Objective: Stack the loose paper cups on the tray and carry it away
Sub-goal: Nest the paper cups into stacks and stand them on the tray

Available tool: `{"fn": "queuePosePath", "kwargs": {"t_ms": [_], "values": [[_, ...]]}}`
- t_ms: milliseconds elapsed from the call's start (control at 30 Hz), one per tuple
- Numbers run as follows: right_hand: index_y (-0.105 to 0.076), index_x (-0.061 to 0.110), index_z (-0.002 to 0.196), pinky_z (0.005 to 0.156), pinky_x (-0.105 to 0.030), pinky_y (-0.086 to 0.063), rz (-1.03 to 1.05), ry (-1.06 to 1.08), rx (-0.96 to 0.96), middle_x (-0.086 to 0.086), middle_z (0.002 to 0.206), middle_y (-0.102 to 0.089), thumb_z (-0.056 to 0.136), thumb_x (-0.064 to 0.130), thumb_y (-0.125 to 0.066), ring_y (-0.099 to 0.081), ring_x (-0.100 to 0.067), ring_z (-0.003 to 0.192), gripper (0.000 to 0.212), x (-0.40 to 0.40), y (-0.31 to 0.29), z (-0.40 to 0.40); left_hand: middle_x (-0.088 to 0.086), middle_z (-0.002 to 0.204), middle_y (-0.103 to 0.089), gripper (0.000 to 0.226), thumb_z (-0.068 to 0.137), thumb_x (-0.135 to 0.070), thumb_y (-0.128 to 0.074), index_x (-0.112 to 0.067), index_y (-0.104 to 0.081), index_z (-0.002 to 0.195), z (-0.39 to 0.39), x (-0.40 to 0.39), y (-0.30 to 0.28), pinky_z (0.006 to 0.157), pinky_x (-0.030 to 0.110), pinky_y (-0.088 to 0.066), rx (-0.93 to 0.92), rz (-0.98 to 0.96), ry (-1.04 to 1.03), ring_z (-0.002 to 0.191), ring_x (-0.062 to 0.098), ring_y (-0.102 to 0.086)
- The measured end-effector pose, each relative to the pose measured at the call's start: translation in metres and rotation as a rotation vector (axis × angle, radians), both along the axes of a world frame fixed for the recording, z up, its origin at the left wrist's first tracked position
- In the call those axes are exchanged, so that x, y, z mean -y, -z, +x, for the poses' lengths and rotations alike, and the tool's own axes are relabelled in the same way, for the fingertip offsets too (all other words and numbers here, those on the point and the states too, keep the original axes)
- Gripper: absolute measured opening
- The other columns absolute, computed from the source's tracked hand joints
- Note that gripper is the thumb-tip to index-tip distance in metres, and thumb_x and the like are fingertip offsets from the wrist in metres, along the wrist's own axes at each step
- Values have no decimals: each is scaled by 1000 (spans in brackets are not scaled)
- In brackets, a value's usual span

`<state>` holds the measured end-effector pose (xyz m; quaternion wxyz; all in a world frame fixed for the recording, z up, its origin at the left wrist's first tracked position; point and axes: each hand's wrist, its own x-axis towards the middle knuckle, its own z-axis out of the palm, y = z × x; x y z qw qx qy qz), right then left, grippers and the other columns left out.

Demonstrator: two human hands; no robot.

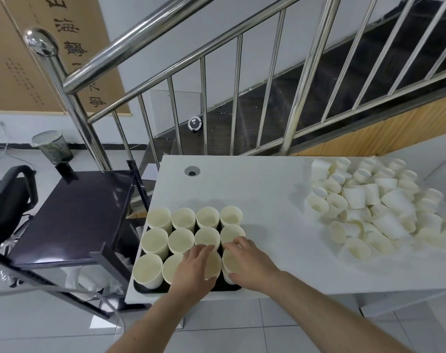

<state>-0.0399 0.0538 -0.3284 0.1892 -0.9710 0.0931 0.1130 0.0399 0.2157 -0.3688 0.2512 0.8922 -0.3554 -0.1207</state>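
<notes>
**Both hands down on the front cup stacks of the tray**

Right now I see a black tray at the near left corner of a white table, packed with upright stacks of cream paper cups in three rows of four. Only slivers of the tray show beneath them, along its front edge and in the gaps between stacks.

My left hand lies over the third stack of the front row, fingers fairly straight and slightly spread, reaching over its rim toward the middle row; the thumb side is against that stack's wall. Whether the fingers actually clasp it I cannot tell from this angle.

My right hand is on the fourth, rightmost front stack: the fingers curl over its far rim, touching the stack behind it, and the thumb wraps the near side low down, so it grips that stack.

Well to the right of the tray, at the far right part of the table, lies a big heap of loose paper cups, tumbled on their sides and at all angles.

Left of the tray, just off the table edge, stands a dark cart with a glossy top. Behind the table runs a steel stair railing, and a lined waste bin sits on the floor far left of the tray.
</notes>
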Motion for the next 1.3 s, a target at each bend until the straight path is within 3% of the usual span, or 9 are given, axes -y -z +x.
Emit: {"fn": "queuePosePath", "kwargs": {"t_ms": [167, 300, 700, 900, 1067, 1300], "values": [[-31, 24, 146, 87, -33, -47, -4, 41, -22, 0, 141, -30, 84, 29, -64, -33, -23, 131, 71, -1, 14, -1, 0, 149, -24, 72, 76, -37, -66, -30, -35, 140, 5, 0, 8, 94, 31, -44, 0, 60, 18, 133, 23, -34], [-33, 26, 143, 87, -34, -49, -21, 81, -20, 1, 138, -31, 82, 35, -65, -35, -23, 127, 69, 0, 18, -1, -1, 147, -28, 69, 76, -41, -68, -31, -39, 138, 9, -2, 10, 96, 33, -42, 9, 70, 15, 131, 22, -38], [-36, 19, 140, 88, -35, -48, -14, 95, -66, -2, 132, -38, 85, 28, -65, -41, -23, 121, 63, -2, 23, 3, -4, 139, -29, 69, 75, -32, -70, -29, -38, 136, 14, -2, 14, 90, 30, -43, -13, 96, 26, 121, 16, -46], [-36, 19, 139, 87, -37, -49, -30, 79, -72, -2, 132, -38, 84, 31, -66, -39, -24, 123, 64, -2, 24, 0, -8, 141, -27, 69, 76, -39, -67, -34, -35, 137, 10, 1, 9, 97, 29, -34, 15, 139, 6, 128, 14, -38], [-40, 19, 135, 86, -36, -49, -65, 63, -15, -1, 131, -39, 84, 34, -65, -37, -22, 125, 59, 9, 7, -5, -8, 138, -36, 62, 79, -40, -65, -30, -43, 135, 2, 15, -9, 99, 31, -35, 88, 55, -30, 127, 18, -39], [-37, 18, 140, 90, -38, -48, -84, 48, 73, -3, 134, -38, 88, 30, -61, -35, -22, 128, 59, 46, -25, -34, -7, 141, -33, 58, 85, -36, -59, -31, -37, 138, -21, 60, -33, 100, 33, -34, 114, 32, -14, 129, 18, -37]]}}
